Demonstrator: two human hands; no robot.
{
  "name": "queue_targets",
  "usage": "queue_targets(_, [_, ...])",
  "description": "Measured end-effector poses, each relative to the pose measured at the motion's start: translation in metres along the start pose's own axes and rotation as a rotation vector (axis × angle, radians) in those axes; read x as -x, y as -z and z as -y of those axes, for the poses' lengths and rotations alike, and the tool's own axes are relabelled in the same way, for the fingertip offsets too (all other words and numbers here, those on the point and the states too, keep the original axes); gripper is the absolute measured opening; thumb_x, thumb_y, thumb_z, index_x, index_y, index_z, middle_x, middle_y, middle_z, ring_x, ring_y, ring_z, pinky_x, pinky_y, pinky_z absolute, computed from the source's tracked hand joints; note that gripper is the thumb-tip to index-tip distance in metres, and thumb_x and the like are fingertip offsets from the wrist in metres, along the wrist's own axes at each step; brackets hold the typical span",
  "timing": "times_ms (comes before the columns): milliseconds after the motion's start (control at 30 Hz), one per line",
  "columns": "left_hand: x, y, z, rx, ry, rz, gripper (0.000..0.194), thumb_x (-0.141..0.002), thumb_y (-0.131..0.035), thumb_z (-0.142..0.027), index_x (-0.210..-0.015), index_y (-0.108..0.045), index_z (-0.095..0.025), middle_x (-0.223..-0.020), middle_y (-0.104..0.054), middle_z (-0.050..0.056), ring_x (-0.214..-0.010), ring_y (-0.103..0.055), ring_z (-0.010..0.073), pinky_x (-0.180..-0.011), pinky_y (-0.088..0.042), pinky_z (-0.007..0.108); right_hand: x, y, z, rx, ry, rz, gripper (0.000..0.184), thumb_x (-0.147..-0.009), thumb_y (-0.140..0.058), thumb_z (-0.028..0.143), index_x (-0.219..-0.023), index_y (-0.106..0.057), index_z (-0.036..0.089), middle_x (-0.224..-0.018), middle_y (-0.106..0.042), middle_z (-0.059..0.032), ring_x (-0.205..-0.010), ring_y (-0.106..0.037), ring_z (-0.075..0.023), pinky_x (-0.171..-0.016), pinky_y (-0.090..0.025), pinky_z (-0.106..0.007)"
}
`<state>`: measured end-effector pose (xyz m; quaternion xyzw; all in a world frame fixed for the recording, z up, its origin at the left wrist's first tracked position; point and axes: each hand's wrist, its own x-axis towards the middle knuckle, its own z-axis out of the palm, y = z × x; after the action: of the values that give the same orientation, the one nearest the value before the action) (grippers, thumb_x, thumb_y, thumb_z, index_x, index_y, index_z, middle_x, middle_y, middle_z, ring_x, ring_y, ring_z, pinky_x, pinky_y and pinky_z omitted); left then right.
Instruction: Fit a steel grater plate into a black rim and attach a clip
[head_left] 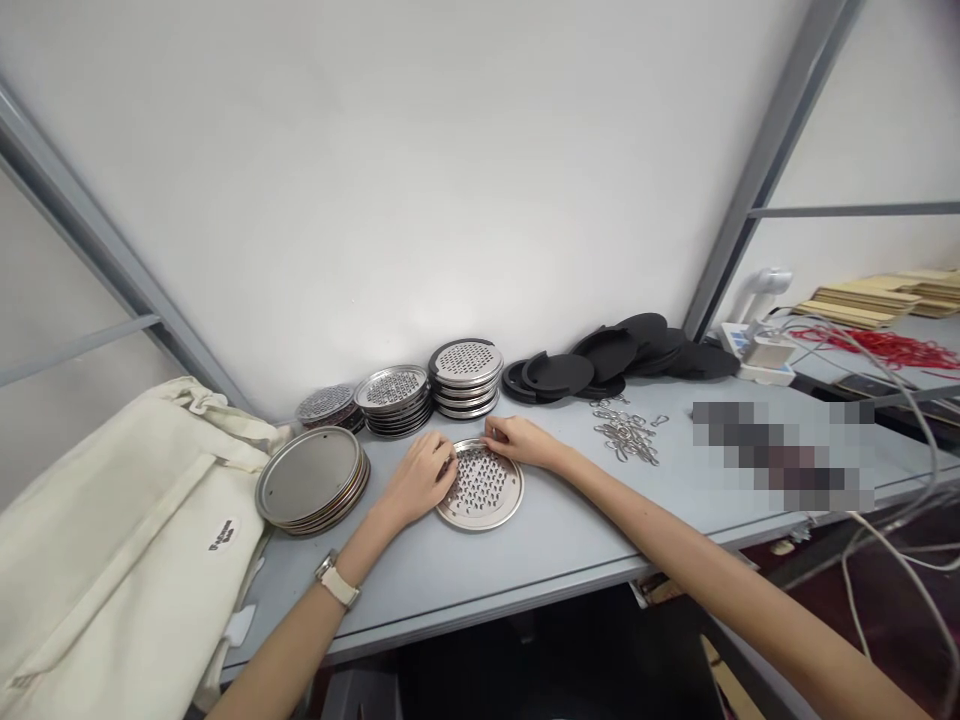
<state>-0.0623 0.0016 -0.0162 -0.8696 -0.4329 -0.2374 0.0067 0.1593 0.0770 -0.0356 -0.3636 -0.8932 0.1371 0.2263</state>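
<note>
A round perforated metal disc (481, 488) lies flat on the grey table (540, 540) in front of me. My left hand (421, 474) rests on the disc's left rim with fingers curled against it. My right hand (521, 440) grips the disc's far rim with bent fingers. A watch with a pale strap sits on my left wrist.
Stacks of perforated metal discs (466, 375) stand behind, a stack of plain metal plates (311, 478) to the left. Black round rubber pieces (611, 358) and a heap of small metal hooks (626, 435) lie to the right. A cream cloth bag (127, 540) fills the left side.
</note>
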Motion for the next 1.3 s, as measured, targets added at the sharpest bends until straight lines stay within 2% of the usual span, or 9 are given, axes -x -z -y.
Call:
queue_targets(433, [0.0002, 0.0007, -0.0013, 0.125, -0.014, 0.045, 0.015, -0.09, -0.04, -0.017, -0.085, -0.055, -0.018, -0.089, -0.054, 0.004, -0.087, -0.053, 0.0179, -0.083, -0.042, 0.033, -0.0007, -0.0016, -0.0021, -0.017, 0.011, -0.009, 0.012, -0.087, -0.052, 0.028, -0.081, -0.052, 0.018, -0.06, -0.053, 0.0034, -0.052, -0.043, -0.009, -0.053, -0.027, -0.02])
queue_targets(667, [0.0, 0.0, -0.0007, 0.119, -0.033, 0.055, 0.019, -0.088, -0.041, -0.014, -0.1, -0.054, -0.02, -0.097, -0.056, 0.005, -0.093, -0.052, 0.0193, -0.086, -0.042, 0.035, -0.0006, -0.0019, -0.0019, -0.005, -0.005, -0.011, 0.011, -0.087, -0.051, 0.027, -0.081, -0.053, 0.018, -0.059, -0.052, 0.0035, -0.053, -0.043, -0.0095, -0.053, -0.027, -0.02])
queue_targets(1033, [-0.0002, 0.002, -0.0025, 0.119, -0.046, 0.053, 0.018, -0.088, -0.041, -0.013, -0.093, -0.057, -0.019, -0.092, -0.056, 0.004, -0.09, -0.053, 0.0181, -0.085, -0.043, 0.033, -0.0015, -0.0006, 0.0004, 0.021, -0.034, -0.001, 0.011, -0.087, -0.051, 0.027, -0.081, -0.054, 0.018, -0.06, -0.055, 0.0026, -0.053, -0.045, -0.01, -0.053, -0.027, -0.021])
queue_targets(1133, [-0.0002, 0.0018, -0.0033, 0.127, -0.041, 0.047, 0.018, -0.089, -0.041, -0.015, -0.094, -0.057, -0.02, -0.093, -0.056, 0.004, -0.091, -0.054, 0.0186, -0.085, -0.043, 0.034, -0.0016, -0.0011, -0.0004, 0.03, -0.037, 0.0, 0.012, -0.087, -0.051, 0.028, -0.081, -0.055, 0.018, -0.061, -0.055, 0.0025, -0.054, -0.045, -0.01, -0.053, -0.027, -0.02])
queue_targets(1300, [-0.0005, 0.0041, -0.0064, 0.125, -0.018, 0.045, 0.023, -0.095, -0.035, -0.026, -0.108, -0.053, -0.021, -0.104, -0.056, 0.006, -0.1, -0.053, 0.0205, -0.092, -0.042, 0.037, -0.0021, -0.0026, -0.003, 0.059, -0.064, -0.021, 0.013, -0.088, -0.049, 0.028, -0.082, -0.055, 0.018, -0.063, -0.057, 0.0013, -0.055, -0.046, -0.0103, -0.054, -0.028, -0.021])
